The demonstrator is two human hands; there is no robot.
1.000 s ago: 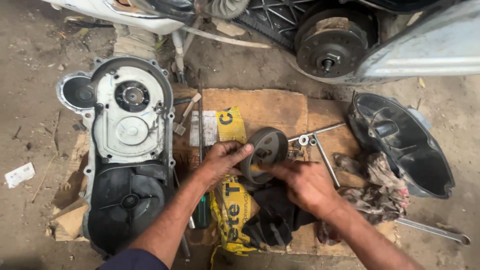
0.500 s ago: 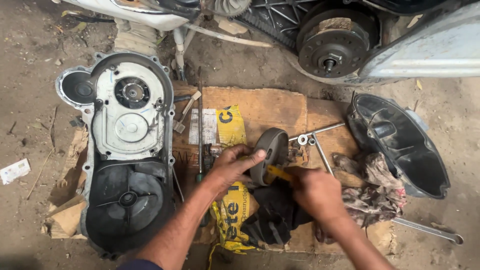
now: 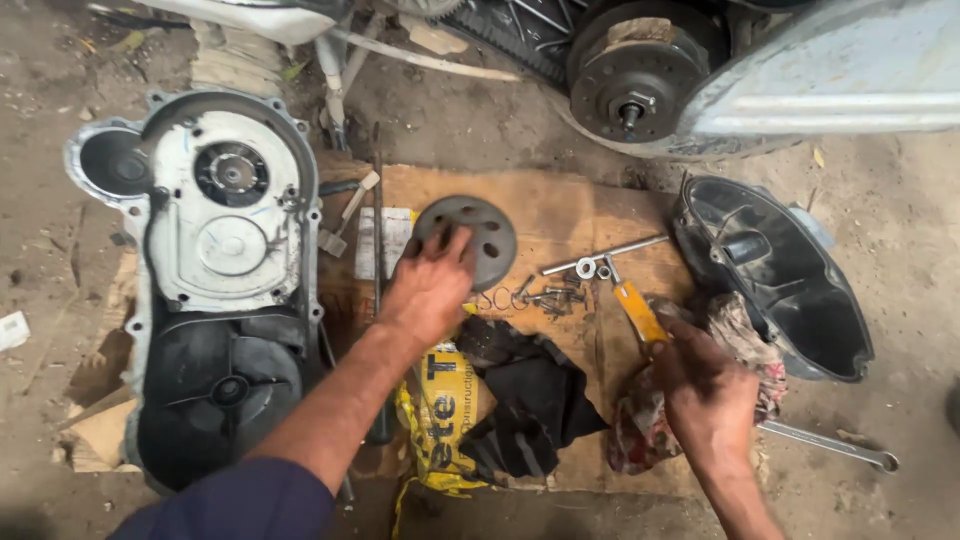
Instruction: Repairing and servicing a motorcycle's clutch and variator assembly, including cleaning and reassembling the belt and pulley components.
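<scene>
The left hand (image 3: 432, 288) lies spread, fingertips pressing the round perforated metal disc (image 3: 467, 238) flat on the wooden board (image 3: 570, 210) just ahead. The right hand (image 3: 705, 390), well apart, grips a yellow-handled tool (image 3: 637, 310) pointing toward the disc.

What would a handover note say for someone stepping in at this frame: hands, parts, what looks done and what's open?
Left hand: fingers resting on the round grey metal disc with holes, lying flat on the brown wooden board.
Right hand: gripping the yellow-handled tool over the dirty patterned rag.
Small springs and bolts lie loose beside the disc.
Done: disc off and set down.
Left: loose hardware unsorted.
</scene>
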